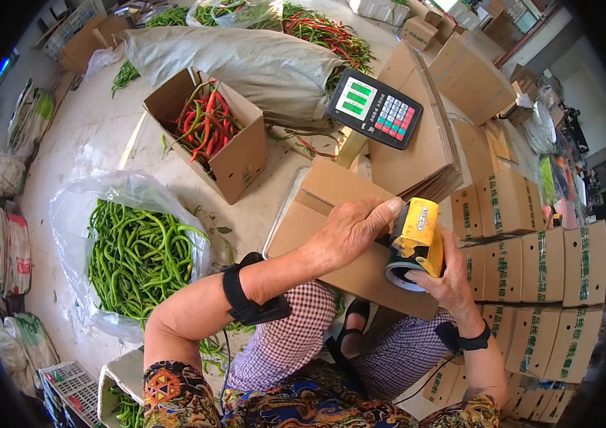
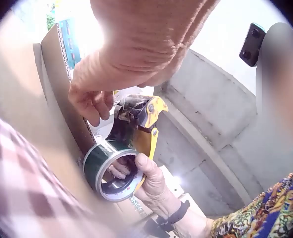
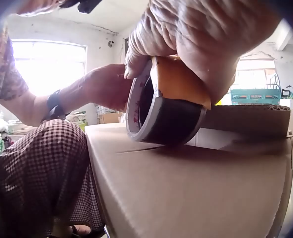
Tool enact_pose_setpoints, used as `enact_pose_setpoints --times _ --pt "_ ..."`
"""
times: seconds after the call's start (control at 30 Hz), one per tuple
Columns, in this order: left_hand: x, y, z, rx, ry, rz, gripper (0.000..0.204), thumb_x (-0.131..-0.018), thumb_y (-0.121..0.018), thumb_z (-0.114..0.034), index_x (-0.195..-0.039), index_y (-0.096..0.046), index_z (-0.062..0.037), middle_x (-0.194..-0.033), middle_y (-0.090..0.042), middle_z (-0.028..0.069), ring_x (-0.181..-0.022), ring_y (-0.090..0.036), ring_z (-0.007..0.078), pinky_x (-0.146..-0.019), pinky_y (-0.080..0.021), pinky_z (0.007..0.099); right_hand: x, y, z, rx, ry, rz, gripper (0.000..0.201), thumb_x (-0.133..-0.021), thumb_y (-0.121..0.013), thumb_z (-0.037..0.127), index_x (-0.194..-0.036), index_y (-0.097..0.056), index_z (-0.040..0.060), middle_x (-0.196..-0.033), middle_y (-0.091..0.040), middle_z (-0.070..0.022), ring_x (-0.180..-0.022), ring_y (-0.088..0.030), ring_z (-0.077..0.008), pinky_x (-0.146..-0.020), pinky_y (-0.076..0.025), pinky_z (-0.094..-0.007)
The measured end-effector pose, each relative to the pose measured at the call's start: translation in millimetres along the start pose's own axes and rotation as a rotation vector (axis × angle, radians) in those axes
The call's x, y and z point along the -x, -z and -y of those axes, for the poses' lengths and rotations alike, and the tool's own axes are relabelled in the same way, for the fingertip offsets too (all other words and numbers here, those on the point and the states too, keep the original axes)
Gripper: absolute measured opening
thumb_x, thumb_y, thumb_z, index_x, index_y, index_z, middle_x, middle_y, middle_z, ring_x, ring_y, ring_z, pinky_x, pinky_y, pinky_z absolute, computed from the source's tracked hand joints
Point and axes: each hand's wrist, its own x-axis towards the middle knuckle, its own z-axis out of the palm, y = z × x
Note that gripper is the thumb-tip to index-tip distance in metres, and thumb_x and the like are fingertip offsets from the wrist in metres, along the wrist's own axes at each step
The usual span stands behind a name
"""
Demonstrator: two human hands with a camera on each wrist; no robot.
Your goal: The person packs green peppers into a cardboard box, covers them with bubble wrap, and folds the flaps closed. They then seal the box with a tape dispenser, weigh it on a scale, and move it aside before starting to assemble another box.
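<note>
The right hand (image 1: 449,274) grips a yellow tape dispenser (image 1: 419,228) with a large roll (image 2: 112,171); its thumb lies at the roll's rim. Beneath, a brown cardboard box (image 1: 371,277) stands before the knees, and in the right wrist view the roll is low over the box top (image 3: 196,173). The left hand (image 1: 346,232) reaches across the box, its thumb tip at the dispenser's front end. In the left wrist view the left hand's fingers (image 2: 94,106) bend down beside the dispenser; whether they pinch tape cannot be made out.
A scale display (image 1: 374,108) stands beyond the box, beside flattened cartons (image 1: 413,107). To the left are an open carton (image 1: 235,160) of red peppers and a clear bag of green peppers (image 1: 139,257). Printed cartons (image 1: 542,267) are stacked at the right.
</note>
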Motion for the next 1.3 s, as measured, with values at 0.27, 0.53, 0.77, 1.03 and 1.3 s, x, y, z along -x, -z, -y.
enact_pose_setpoints --times 0.27,0.53,0.77,1.03,1.3 --pt "-14 40 45 -0.848 -0.507 -0.211 0.017 -0.086 -0.061 -0.009 -0.101 -0.062 -0.0026 -0.099 -0.059 0.0163 -0.092 -0.055 0.0371 -0.081 -0.047 0.0461 0 8 -6 -0.212 -0.019 -0.015 0.070 -0.069 -0.084 0.023 -0.125 -0.047 0.0024 -0.109 -0.064 -0.0116 -0.101 -0.063 -0.0203 -0.091 -0.049 -0.0338" --pt "-7 43 31 -0.561 -0.387 -0.129 0.024 -0.096 -0.058 -0.024 -0.101 -0.062 -0.0018 -0.094 -0.062 0.0120 -0.089 -0.060 0.0263 -0.080 -0.048 0.0389 -21 7 -1 0.046 0.108 0.015 0.069 -0.070 -0.084 0.021 -0.126 -0.048 0.0030 -0.111 -0.066 -0.0121 -0.102 -0.065 -0.0220 -0.091 -0.050 -0.0356" --pt "10 3 5 -0.003 0.001 -0.048 0.045 -0.102 -0.048 -0.038 -0.092 -0.060 0.0045 -0.073 -0.061 0.0086 -0.069 -0.061 0.0167 -0.065 -0.050 0.0321 -17 -1 4 0.172 0.123 -0.018 0.068 -0.071 -0.085 0.022 -0.125 -0.048 0.0043 -0.111 -0.067 -0.0148 -0.103 -0.067 -0.0257 -0.092 -0.051 -0.0372" --pt "5 7 28 -0.060 -0.140 -0.191 0.028 -0.103 -0.049 -0.021 -0.091 -0.061 0.0013 -0.068 -0.053 -0.0011 -0.064 -0.051 0.0062 -0.058 -0.043 0.0241 -24 -9 16 0.268 0.152 -0.016 0.066 -0.069 -0.087 0.024 -0.120 -0.050 0.0040 -0.106 -0.068 -0.0162 -0.098 -0.069 -0.0312 -0.084 -0.054 -0.0397" --pt "15 96 56 -0.373 -0.213 -0.381 0.024 -0.099 -0.055 -0.023 -0.086 -0.063 -0.0037 -0.065 -0.049 -0.0037 -0.057 -0.044 0.0047 -0.050 -0.036 0.0232 -32 -12 29 0.391 0.246 -0.007 0.069 -0.063 -0.092 0.025 -0.114 -0.050 0.0028 -0.093 -0.066 -0.0192 -0.088 -0.068 -0.0384 -0.074 -0.055 -0.0433"
